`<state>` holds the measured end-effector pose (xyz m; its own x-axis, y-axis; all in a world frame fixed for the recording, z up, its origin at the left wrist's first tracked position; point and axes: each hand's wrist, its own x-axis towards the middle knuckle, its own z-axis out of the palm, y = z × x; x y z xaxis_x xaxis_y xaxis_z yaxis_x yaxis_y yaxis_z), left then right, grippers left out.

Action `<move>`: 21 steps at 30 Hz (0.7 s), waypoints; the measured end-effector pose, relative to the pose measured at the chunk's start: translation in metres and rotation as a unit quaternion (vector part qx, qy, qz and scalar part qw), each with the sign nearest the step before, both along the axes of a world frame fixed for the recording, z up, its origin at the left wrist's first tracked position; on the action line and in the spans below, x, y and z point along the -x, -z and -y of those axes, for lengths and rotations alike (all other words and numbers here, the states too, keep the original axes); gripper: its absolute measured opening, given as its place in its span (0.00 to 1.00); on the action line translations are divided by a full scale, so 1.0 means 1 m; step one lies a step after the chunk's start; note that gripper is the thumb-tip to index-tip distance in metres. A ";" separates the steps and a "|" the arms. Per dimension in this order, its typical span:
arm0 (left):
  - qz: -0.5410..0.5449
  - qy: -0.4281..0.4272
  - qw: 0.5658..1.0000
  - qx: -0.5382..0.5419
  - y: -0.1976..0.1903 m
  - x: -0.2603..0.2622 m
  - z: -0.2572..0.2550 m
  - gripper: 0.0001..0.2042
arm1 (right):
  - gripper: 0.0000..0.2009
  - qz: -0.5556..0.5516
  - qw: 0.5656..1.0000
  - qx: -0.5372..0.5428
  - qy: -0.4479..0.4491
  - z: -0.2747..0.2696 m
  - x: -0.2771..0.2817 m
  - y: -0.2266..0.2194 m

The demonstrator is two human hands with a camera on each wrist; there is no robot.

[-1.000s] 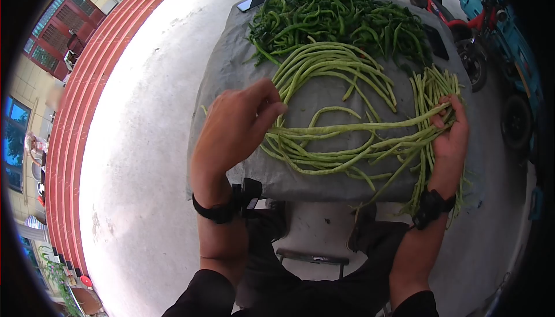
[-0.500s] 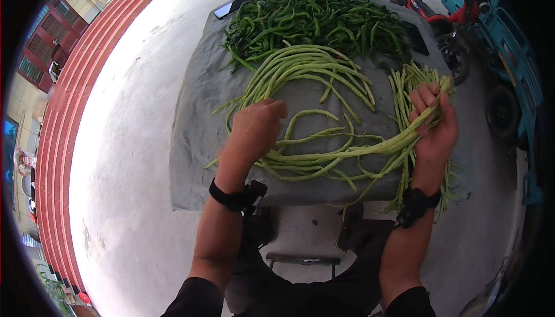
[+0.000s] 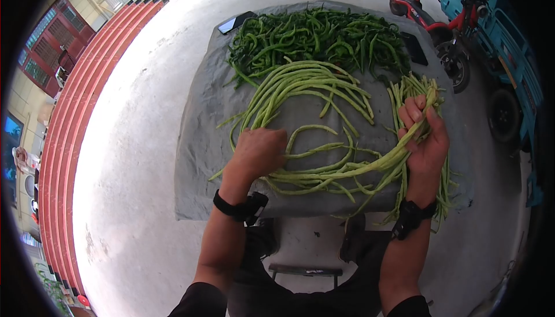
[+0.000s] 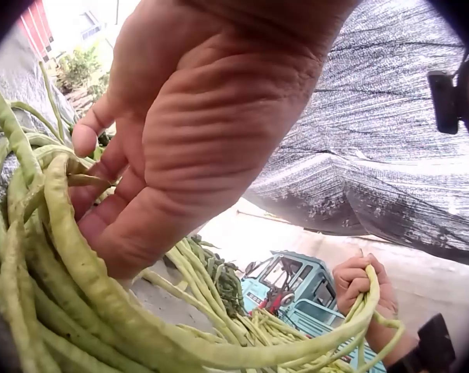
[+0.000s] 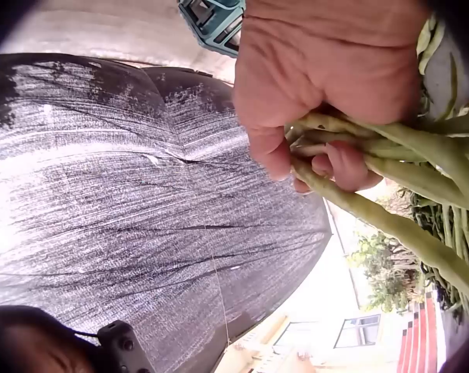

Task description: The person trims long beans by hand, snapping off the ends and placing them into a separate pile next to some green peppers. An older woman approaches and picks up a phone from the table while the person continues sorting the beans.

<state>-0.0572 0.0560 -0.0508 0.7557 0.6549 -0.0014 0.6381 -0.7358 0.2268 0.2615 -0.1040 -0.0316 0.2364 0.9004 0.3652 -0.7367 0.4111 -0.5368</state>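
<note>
My right hand grips a bundle of long green beans at the right of the grey-covered table. The beans sweep left in a curve toward my left hand. In the left wrist view, the left fingers curl in among the beans, and a thin bean end shows between thumb and fingers. Beyond that hand lies an arched heap of long beans. A second pile of long beans lies behind and under the right hand. In the right wrist view, fingers wrap several bean ends.
Green peppers cover the far part of the table. A phone lies at their left, a dark flat device at their right. A red bike and a blue vehicle stand to the right, red steps to the left.
My left hand has come down and slightly right, from above the beans to among them. The right hand has drawn slightly left, and its bundle now hangs in a deeper curve.
</note>
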 end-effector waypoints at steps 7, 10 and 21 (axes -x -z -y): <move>0.078 -0.004 0.995 0.064 -0.008 0.004 -0.008 0.05 | 0.09 -0.002 0.999 0.042 0.032 -0.001 0.004 -0.003; 0.237 -0.043 0.964 0.114 -0.032 0.012 -0.011 0.05 | 0.08 -0.002 0.998 0.048 0.034 0.000 0.005 -0.003; 0.201 0.151 0.937 0.243 -0.052 0.002 0.018 0.09 | 0.08 -0.004 0.999 0.037 0.023 -0.004 0.008 -0.001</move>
<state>-0.0592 0.0384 0.0014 0.9098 0.4072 0.0808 0.2088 -0.6171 0.7587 0.2540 -0.1000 -0.0305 0.2802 0.9134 0.2953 -0.7228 0.4032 -0.5613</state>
